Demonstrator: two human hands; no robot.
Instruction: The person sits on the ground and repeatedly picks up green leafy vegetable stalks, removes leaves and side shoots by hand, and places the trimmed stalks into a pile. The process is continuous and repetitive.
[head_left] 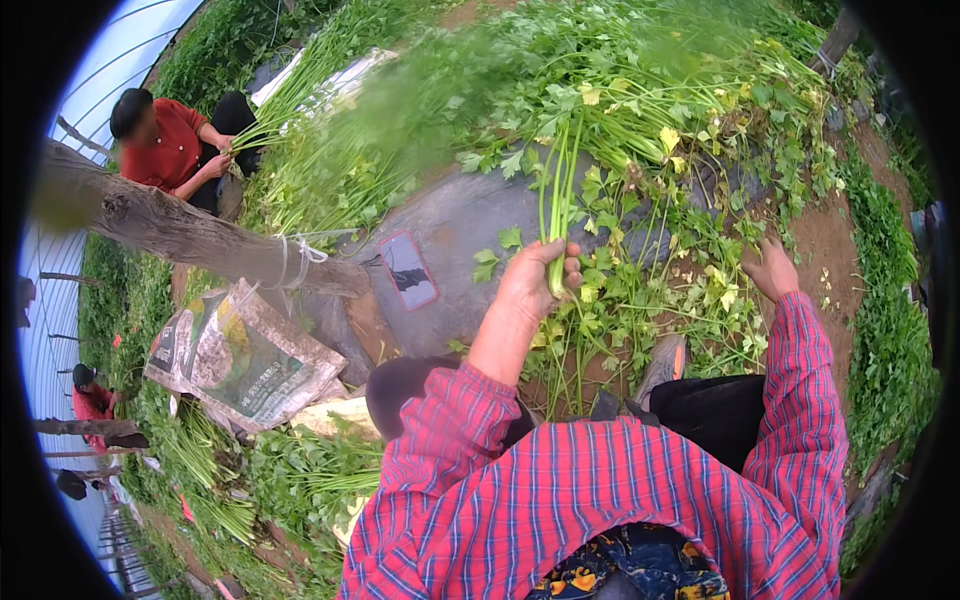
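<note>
My left hand (535, 280) is closed around a few long green celery stalks (556, 200) whose leafy tops spread upward into a big heap of cut greens (640, 90). My right hand (772, 270) reaches down among loose leaves and stems (700, 290) on the soil, fingers spread on the ground litter, nothing clearly in it. Both arms wear red plaid sleeves. My grey shoe (662, 365) shows below the leaves.
A flat phone (408, 270) lies on a grey sheet (450, 220). A wooden post (180, 232) crosses at left, with a printed sack (240, 355) below it. A person in red (170, 145) handles stalks at upper left; another person (92, 402) sits far left.
</note>
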